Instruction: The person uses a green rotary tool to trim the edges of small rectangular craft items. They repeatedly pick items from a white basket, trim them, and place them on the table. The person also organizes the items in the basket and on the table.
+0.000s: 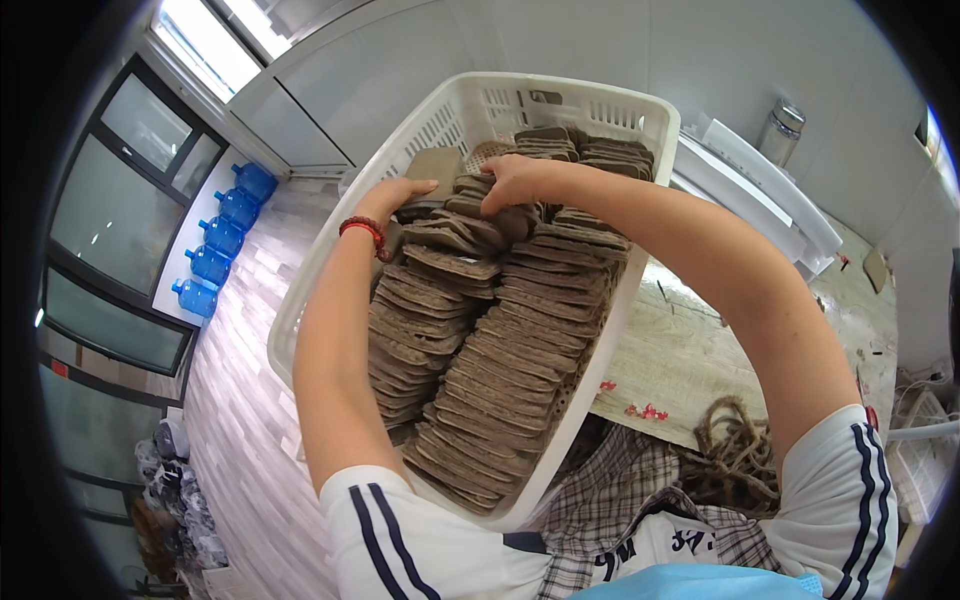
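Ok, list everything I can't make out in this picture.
All in the head view:
Left grip and right grip: some fingers are hidden by the hands themselves and the slabs; whether either clamps a slab is unclear.
White basket: most of its floor is covered by brown slabs.
Rope coil: partly hidden behind the right sleeve.
Blue mask: cut off by the lower edge.

Slabs (510, 345): rough, matt, fibrous-looking
Crate (608, 360): smooth plastic
Water jugs (210, 265): glossy translucent plastic
Flask (781, 135): shiny metal
Rope (738, 415): coarse matt fibre
Desk (685, 350): wood-grained, smooth
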Tool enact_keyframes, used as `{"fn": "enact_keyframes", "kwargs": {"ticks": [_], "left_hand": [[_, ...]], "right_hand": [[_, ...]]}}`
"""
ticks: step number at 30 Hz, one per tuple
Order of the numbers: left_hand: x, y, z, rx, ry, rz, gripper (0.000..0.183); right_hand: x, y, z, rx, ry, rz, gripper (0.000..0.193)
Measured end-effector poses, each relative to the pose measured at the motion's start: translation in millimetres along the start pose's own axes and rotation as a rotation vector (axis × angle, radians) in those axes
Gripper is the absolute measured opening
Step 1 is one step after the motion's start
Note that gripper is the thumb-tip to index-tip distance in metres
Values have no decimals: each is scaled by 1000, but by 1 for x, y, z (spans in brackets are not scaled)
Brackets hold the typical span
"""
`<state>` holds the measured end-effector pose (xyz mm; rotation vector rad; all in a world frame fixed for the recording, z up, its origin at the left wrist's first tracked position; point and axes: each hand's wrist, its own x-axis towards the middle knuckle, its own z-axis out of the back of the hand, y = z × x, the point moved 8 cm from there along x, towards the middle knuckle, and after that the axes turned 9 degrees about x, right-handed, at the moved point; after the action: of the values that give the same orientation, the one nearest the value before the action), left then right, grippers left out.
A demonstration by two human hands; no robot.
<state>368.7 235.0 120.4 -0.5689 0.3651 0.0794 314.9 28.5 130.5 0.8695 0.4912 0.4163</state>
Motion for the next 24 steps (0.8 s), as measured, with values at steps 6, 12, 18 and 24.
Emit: {"fn": "enact_keyframes", "kwargs": {"ticks": [6,12,18,24], "left_hand": [[-78,-67,-5,427,-564,-656,49],[-134,-79,-41,371,-359,-906,23],[-113,-68,-54,360,-175,-831,18],[-115,-69,-50,317,-165,-739,21]], "right_hand": [[-10,5,-6,-297,-251,-42,74],[-18,-1,5,-271,-412,-46,47],[-33,-2,57,-174,-575,9,51],[-90,-3,83,-532,-389,-77,53]]}}
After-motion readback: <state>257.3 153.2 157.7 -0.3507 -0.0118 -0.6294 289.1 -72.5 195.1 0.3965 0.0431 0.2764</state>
